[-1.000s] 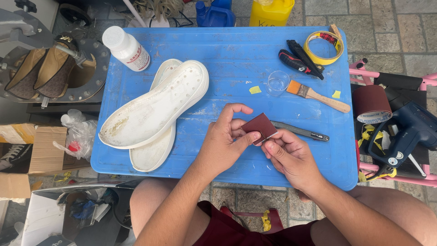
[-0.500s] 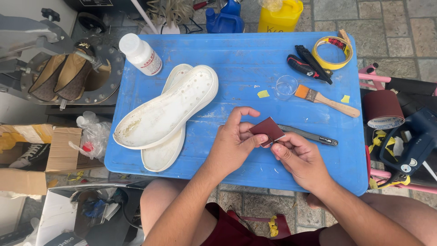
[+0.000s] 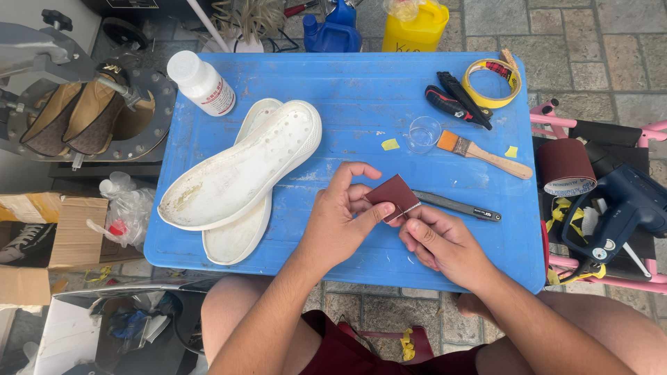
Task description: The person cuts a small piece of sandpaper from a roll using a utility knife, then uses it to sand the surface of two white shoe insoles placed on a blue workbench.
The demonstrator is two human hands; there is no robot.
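Both my hands meet over the near middle of a blue table. My left hand pinches a small dark-red piece of sandpaper between thumb and fingers. My right hand holds the same piece at its lower right corner. Just behind the piece lies a dark utility knife. Left of my hands lie two white shoe soles, one stacked on the other.
On the table stand a white bottle, a small clear cup, a brush, black pliers and a yellow tape roll. A sandpaper roll and a blue power tool sit at the right. A shoe press is at the left.
The camera view has shifted slightly, so the table sits lower in frame. My hands stay together on the sandpaper piece, with small finger adjustments.
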